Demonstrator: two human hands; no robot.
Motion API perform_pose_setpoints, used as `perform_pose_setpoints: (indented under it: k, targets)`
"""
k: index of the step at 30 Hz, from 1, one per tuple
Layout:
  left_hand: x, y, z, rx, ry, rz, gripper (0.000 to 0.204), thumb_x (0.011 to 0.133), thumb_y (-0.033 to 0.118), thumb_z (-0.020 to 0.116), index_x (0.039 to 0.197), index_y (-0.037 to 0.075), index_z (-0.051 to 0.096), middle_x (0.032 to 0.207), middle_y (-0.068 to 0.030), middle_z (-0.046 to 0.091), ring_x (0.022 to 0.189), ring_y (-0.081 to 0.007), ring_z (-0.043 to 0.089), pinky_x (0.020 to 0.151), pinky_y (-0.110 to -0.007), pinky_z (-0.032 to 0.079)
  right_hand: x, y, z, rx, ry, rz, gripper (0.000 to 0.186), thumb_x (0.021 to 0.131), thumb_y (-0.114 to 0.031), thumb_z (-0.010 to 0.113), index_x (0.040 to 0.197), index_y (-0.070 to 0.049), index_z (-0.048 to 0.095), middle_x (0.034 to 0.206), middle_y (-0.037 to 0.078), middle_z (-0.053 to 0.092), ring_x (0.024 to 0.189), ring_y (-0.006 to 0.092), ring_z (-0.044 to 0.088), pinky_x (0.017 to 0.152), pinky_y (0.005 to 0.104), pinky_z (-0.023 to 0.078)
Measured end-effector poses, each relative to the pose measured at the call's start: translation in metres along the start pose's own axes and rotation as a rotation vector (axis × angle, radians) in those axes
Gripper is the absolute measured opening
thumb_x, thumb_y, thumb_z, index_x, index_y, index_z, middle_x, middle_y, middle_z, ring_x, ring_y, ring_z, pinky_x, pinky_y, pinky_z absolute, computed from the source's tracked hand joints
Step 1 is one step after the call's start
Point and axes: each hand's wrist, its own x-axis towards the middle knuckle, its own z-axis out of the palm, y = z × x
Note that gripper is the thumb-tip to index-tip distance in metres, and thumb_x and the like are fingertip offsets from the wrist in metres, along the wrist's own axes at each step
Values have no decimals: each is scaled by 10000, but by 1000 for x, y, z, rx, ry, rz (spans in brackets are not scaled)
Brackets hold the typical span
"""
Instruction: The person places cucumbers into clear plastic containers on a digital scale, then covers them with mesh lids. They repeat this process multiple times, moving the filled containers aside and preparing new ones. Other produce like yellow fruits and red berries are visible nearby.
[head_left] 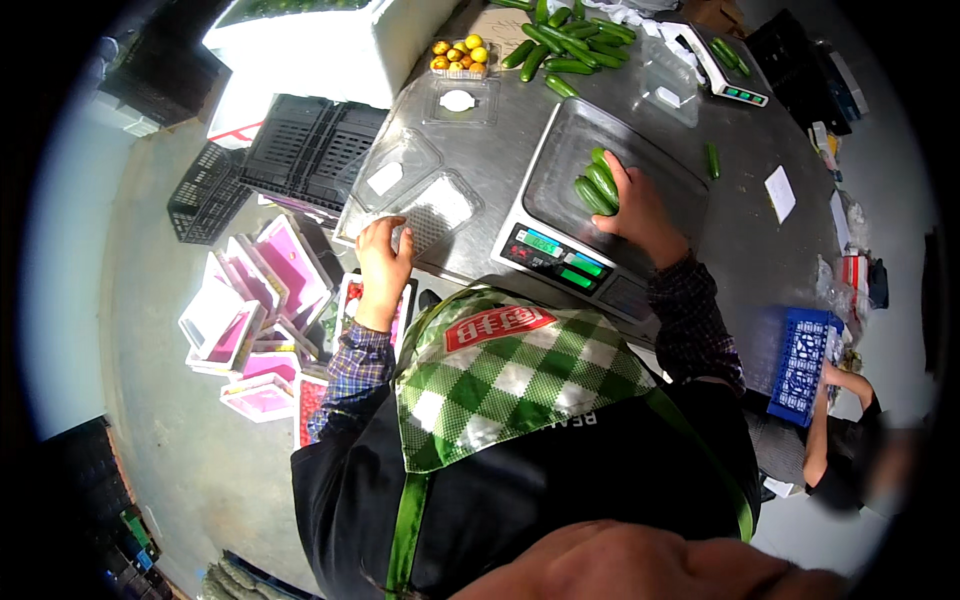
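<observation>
On the steel pan of a digital scale [572, 205] lie a few short green cucumbers [597, 186]. My right hand [640, 212] is closed round them from the right, its thumb and fingers against their sides; part of the bunch is hidden behind the hand. To the left, my left hand [383, 262] rests at the table edge with thumb and fingers apart. Beside its fingertips is an open clear plastic box [440, 208] with a hinged lid [398, 172], and a white pad lies in the lid. Whether the fingers touch the box, I cannot tell.
More cucumbers [572, 45] are heaped at the far side of the steel table, near a box of yellow fruit [460, 57]. A second scale [725, 65] stands far right. Black crates [310, 150] and pink-lined trays [262, 300] are at left. Another person holds a blue basket [803, 365].
</observation>
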Motion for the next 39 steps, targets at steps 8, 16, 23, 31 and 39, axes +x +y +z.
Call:
perform_pose_setpoints:
  k: [8,16,23,31,39]
  targets:
    - [-22,-20,-16,25,42,-104,166,863,152,609,971,28,631,944,-156,634,910,-336,584,819,-397,446,13,-1,10,-44,148,-112,933,536,-190,690,1407,-145,360,906,205,530,820,391,546,744,462,467]
    - [-47,-44,-29,9,151,-277,173,882,146,591,993,18,624,945,-132,643,902,-262,613,806,-347,467,65,-107,-27,190,-31,-540,949,562,-145,716,1416,-181,305,1080,192,527,1040,372,521,901,435,429]
    - [-41,-41,-18,-138,256,-293,163,851,112,610,987,23,605,962,-150,633,939,-329,579,835,-402,441,117,-196,100,-117,-248,-1056,1033,540,-287,785,1447,-237,295,1159,149,481,1117,301,449,906,420,355]
    - [-18,-19,-14,77,249,-25,314,831,97,597,1125,5,538,1094,-177,577,1086,-362,500,947,-447,376,110,-174,138,-146,-208,-1021,693,805,-270,654,1408,-138,341,1370,76,439,1304,267,361,1048,537,292]
    - [-3,-20,4,159,169,142,195,810,113,646,1002,82,666,986,-77,628,1010,-305,519,898,-408,400,109,-161,119,192,-200,-745,316,718,-86,708,1018,-95,608,990,57,564,992,287,536,842,401,455]
